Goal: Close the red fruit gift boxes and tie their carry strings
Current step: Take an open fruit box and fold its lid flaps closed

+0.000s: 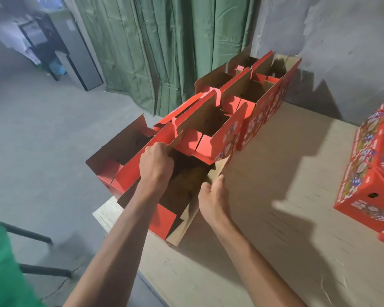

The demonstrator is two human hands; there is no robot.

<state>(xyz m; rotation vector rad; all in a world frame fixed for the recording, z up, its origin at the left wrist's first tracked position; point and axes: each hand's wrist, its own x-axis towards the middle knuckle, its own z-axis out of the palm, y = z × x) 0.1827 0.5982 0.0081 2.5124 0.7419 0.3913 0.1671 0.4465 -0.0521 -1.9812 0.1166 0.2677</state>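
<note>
The work surface is a pale wooden table (286,251); its near left corner lies directly below the gripped box. To the left of the table edge is a grey concrete floor (42,151). A green curtain (164,52) hangs beyond the boxes, and a rough plastered wall (341,41) stands behind the table's far edge.

The nearest open box (164,216) sits at the table's near left corner, top flaps up, brown interior exposed. Its long axis runs from the near left corner away and to the right, in line with the row behind it.

The left hand (156,165) has its fingers curled over the top edge of the box's left side flap, gripping it. The right hand (213,196) pinches the brown right side flap (217,171), thumb on one face and fingers curled on the other. The box opening lies between the two hands.

Immediately beyond the left hand, a second open box (206,138) touches the gripped box; its raised flaps stand close against the left hand's knuckles. More open red boxes (259,89) continue the row toward the wall. Left of the grip, another open box (120,151) overhangs the table edge.

Well to the right of the right hand, closed red boxes (368,173) are stacked at the table's right side.
</note>
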